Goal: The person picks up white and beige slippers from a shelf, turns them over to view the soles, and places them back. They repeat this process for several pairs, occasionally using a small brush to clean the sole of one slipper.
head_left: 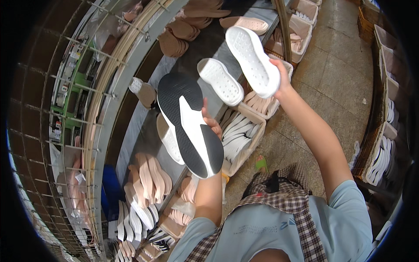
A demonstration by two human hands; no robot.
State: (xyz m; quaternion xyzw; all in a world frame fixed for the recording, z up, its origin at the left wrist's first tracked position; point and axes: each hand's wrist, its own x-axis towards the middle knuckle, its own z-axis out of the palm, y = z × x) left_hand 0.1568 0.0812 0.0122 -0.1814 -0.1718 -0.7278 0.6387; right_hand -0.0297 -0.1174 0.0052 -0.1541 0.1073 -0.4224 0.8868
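My left hand [212, 121] is closed around the right edge of a black and white shoe sole [188, 107], its patterned tread turned up toward me. At the heel end of a white shoe sole [249, 56], my right hand [283, 77] grips the edge. That sole shows its hollow, dimpled inner side. Between the two held soles, another white sole [221, 82] lies on the dark belt [185, 65]. Partly hidden behind the black and white one is a further sole [168, 142], and a smaller-looking sole [143, 92] lies to its left.
Beige insoles are stacked at the belt's far end [173, 41] and near end [150, 177]. A lined basket [252, 144] of white soles stands to the belt's right. Wire mesh [52, 109] rises at left. More baskets [377, 161] line the far right, across the tiled floor [325, 65].
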